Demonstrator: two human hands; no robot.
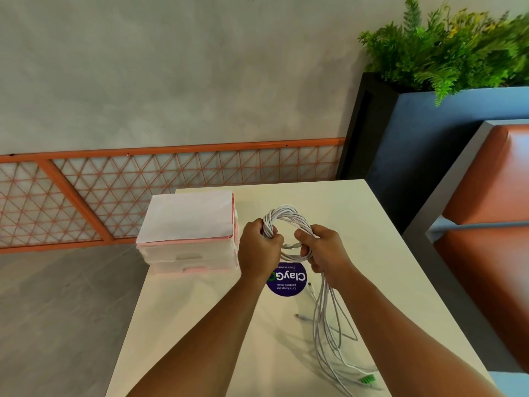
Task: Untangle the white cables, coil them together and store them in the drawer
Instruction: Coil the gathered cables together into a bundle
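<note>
White table (pixel 200 325) | concrete wall (pixel 171 67) | left grip (pixel 259 249), right grip (pixel 325 250) both clasp cable coil (pixel 289 214)

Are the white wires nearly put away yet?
About halfway. Done: a round coil of white cables is wound. In hand: the left hand and right hand both grip it. Left: loose white strands trail across the cream table, and the pink plastic drawer box looks shut.

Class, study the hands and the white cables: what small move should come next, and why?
Probably wind one more loop: the left hand grips the coil, while long loose cables trail from the right hand onto the table, so it is too early for the drawer.
</note>
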